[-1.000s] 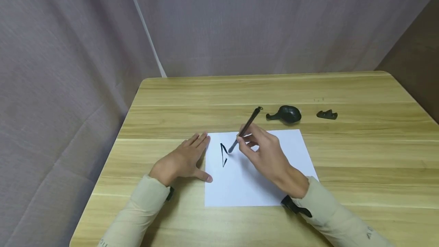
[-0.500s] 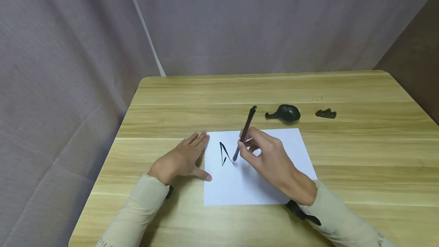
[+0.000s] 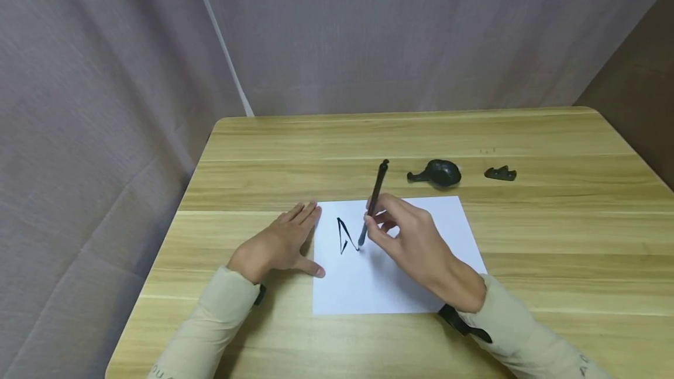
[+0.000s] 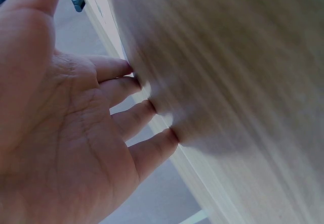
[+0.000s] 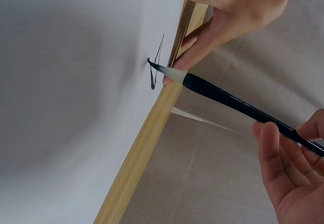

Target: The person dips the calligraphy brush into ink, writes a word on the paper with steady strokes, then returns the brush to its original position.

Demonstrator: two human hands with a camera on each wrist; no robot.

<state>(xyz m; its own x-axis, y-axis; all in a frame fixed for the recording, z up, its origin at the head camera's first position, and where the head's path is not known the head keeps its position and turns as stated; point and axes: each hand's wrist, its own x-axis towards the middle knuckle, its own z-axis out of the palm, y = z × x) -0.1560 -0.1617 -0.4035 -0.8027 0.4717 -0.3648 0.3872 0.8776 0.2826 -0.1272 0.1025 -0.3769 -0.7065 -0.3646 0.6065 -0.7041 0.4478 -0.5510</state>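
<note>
My right hand (image 3: 416, 244) pinches a dark brush (image 3: 377, 189) tilted over a white sheet of paper (image 3: 337, 294). In the right wrist view the black, pointed tip of the brush (image 5: 217, 93) meets the paper (image 5: 61, 82) at the end of a thin stroke. Black ink lines (image 3: 344, 233) forming a narrow angular shape lie on the left part of the sheet. My left hand (image 3: 279, 247) lies spread, its thumb and fingertips at the sheet's left edge. In the left wrist view the fingertips of the left hand (image 4: 86, 123) touch the wooden surface.
Behind the paper, a black ladle-shaped dish (image 3: 442, 174) sits on the wooden table (image 3: 558, 221). To its right lies a small dark jagged piece (image 3: 501, 174), like a brush rest. A grey curtain (image 3: 368, 40) hangs behind the table.
The brush tip has moved down and slightly right across the paper, leaving a longer diagonal stroke. The brush now stands more upright in my right hand. The left hand has stayed in place.
</note>
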